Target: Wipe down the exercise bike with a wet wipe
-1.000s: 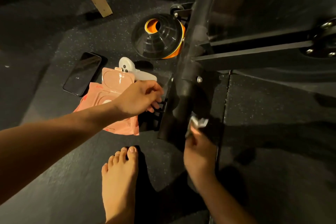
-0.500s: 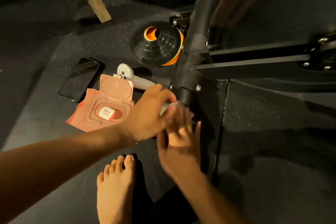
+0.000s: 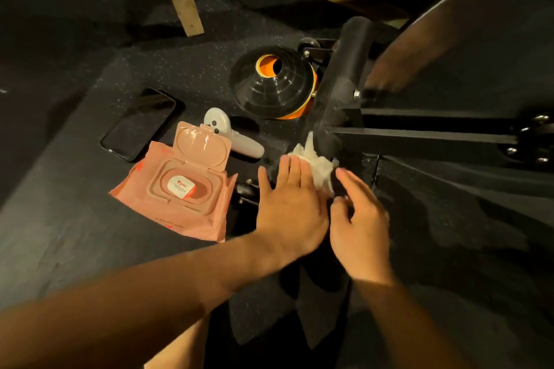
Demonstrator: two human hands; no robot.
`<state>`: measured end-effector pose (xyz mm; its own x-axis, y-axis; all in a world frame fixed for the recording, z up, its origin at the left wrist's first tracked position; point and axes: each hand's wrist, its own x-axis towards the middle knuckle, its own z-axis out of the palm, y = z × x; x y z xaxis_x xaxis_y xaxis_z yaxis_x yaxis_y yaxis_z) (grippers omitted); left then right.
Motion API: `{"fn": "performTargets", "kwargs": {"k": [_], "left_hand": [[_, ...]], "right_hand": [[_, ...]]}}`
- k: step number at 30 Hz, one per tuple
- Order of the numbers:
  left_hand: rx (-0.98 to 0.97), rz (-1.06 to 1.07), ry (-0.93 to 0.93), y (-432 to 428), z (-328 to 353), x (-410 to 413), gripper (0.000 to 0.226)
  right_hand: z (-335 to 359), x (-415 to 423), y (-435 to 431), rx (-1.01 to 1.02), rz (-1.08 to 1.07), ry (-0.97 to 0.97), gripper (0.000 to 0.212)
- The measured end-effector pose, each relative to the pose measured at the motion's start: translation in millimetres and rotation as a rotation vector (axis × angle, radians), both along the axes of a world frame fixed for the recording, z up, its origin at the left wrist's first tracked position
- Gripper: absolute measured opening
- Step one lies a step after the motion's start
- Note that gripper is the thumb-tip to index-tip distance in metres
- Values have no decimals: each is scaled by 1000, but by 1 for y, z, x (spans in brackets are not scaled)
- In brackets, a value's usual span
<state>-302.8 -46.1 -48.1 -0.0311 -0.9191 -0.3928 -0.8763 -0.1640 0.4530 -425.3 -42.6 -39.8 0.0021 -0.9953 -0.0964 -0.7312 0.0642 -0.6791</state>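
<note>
A crumpled wet wipe (image 3: pixel 316 163) is pressed against the exercise bike (image 3: pixel 341 93)'s floor bar under the left hand (image 3: pixel 289 204)'s flat grip; the right hand (image 3: pixel 361 219) is released beside it. Wiping seems begun low down; frame and flywheel likely remain.

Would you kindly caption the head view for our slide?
Both hands, left and right, bunch a white wipe against the bike's base bar, open pack alongside.

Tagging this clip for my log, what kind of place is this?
Probably a home gym or workout room: speckled rubber floor tiles, an exercise bike's base bar, and stacked black and orange training cones beside it.
</note>
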Motion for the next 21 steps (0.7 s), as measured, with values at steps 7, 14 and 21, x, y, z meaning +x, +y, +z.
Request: {"fn": "performTargets", "kwargs": {"k": [7,14,21], "left_hand": [[-98,80,407,-88,-16,33,35],[-164,-15,107,-156,-17,28,35],[-264,-136,175,-52,-21,45,40]], "right_hand": [[-17,76,37,540,-190,-75,73],[-40,86,1,285,-438,-1,68],[-32,99,-3,184,-498,104,62]]}}
